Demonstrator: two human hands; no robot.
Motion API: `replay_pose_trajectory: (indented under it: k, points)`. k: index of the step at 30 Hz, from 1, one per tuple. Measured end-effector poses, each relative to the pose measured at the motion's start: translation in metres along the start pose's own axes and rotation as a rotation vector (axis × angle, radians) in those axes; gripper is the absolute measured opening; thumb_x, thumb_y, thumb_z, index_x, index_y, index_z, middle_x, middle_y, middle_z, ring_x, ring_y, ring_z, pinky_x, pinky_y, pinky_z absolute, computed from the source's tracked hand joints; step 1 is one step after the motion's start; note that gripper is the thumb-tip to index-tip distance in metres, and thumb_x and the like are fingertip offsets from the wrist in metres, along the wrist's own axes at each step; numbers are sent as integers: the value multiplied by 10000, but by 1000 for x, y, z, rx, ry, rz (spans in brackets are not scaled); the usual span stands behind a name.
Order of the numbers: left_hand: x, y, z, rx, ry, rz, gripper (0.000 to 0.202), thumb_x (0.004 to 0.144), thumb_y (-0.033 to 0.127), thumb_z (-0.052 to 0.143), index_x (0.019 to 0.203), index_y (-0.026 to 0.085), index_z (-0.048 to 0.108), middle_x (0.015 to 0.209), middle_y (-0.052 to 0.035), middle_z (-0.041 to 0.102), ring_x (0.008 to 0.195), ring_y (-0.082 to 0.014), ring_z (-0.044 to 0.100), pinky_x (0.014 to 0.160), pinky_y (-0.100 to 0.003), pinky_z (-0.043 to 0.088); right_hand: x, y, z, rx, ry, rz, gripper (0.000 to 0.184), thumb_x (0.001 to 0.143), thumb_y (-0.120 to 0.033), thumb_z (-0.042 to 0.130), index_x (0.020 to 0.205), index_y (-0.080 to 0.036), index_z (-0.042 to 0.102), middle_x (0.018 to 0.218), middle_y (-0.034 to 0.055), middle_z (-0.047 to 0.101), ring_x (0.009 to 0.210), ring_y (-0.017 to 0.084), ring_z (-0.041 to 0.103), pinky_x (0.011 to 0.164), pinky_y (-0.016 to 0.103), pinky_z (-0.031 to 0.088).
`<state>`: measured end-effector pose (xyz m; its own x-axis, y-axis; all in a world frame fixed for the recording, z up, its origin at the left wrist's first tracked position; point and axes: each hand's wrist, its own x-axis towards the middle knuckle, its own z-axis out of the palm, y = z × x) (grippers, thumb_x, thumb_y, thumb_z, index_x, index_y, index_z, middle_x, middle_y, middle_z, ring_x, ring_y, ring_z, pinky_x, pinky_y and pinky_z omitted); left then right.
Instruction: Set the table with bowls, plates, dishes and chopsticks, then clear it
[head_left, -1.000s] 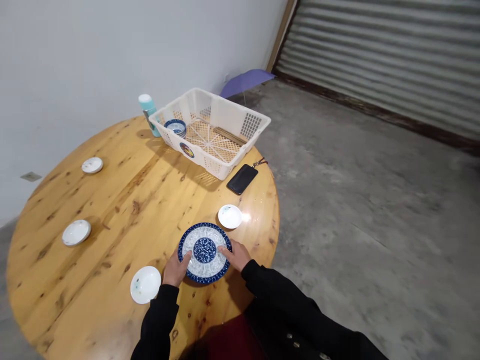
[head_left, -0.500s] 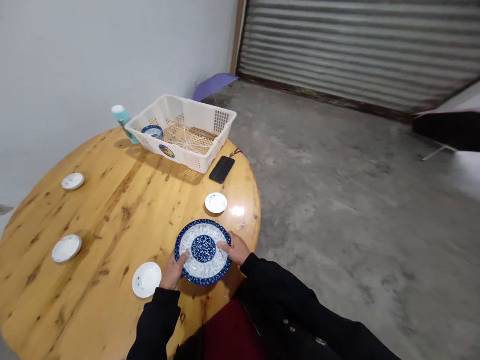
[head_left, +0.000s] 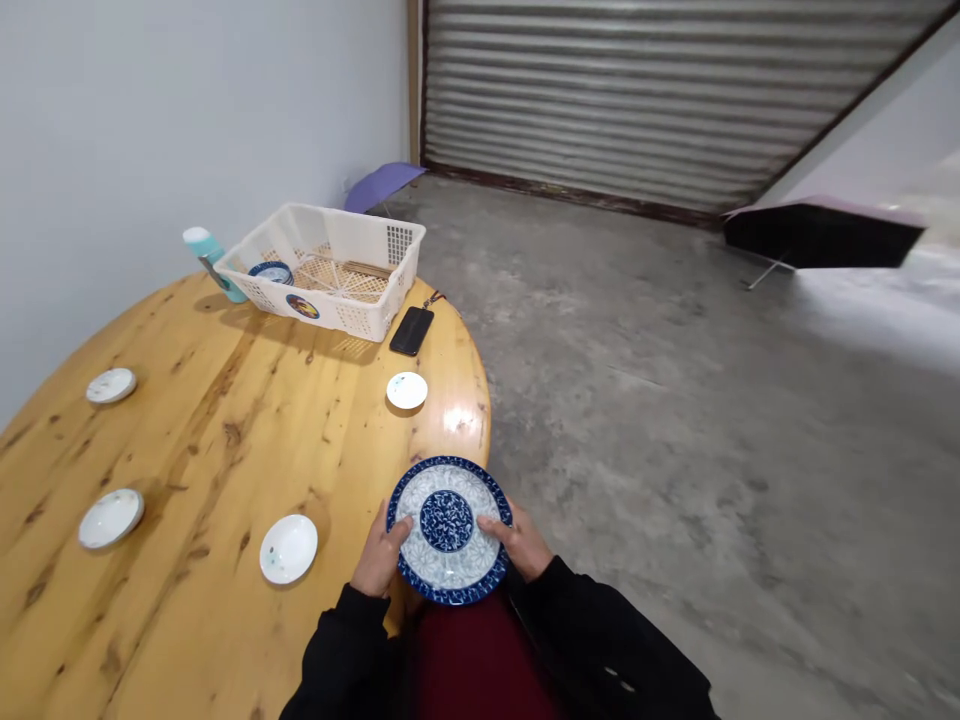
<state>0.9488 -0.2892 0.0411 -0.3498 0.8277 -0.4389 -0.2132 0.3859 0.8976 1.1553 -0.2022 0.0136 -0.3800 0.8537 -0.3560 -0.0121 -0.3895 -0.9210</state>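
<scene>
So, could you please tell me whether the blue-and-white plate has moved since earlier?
Yes: against the table, the blue-and-white plate has moved right, toward the near edge.

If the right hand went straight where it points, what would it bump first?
The blue-and-white plate, whose edge the right hand holds; beyond it, depth is hard to judge.

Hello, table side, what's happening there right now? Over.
Left hand, right hand: both gripping patterned plate. Plate face up, at edge of table. Nothing lying on it; white dish beyond, not touching.
</scene>
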Motion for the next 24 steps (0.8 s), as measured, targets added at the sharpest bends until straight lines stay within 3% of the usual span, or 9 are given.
replay_pose_trajectory:
  k: [4,7,11,19,22,24]
  points:
    - [8,4,33,-91,-86,-4,596,758,416,656,1270,127,556,1279,-131,636,1220,-310,560,1047,-405,422,0,-7,-32,-37,41,2,592,642,-555,745,1059,-153,619,994,117,725,947,315,670,877,461,515]
    - [25,9,71,-100,-121,-34,586,748,413,658,1246,119,558,1261,-137,638,1201,-315,565,1025,-409,431,8,-15,-68,-52,92,14,579,643,-554,743,1045,-152,631,1003,122,728,958,320,671,883,463,515]
    - [60,17,144,-111,-189,-33,563,725,382,667,1217,123,577,1209,-126,656,1164,-310,573,1023,-411,419,23,-35,-134,-91,192,22,561,649,-548,735,1042,-157,646,1034,131,730,979,321,668,903,463,510]
    - [116,32,315,-168,-247,-123,542,700,386,711,1165,139,581,1063,-84,681,989,-256,611,888,-351,464,62,-105,-298,-255,259,78,579,657,-564,714,1046,-138,661,1067,152,722,1004,334,656,915,456,501]
    - [127,36,358,-239,-224,-143,545,689,373,728,1163,150,579,1067,-80,674,1000,-257,606,888,-348,458,80,-128,-338,-282,221,91,574,648,-567,725,1029,-140,673,1047,147,728,996,334,659,910,447,507]
    - [134,38,373,-282,-192,-148,542,685,373,736,1155,157,576,1036,-74,671,981,-255,608,880,-354,457,94,-137,-353,-295,185,94,575,647,-571,729,1031,-145,683,1040,140,732,1002,336,661,908,440,514]
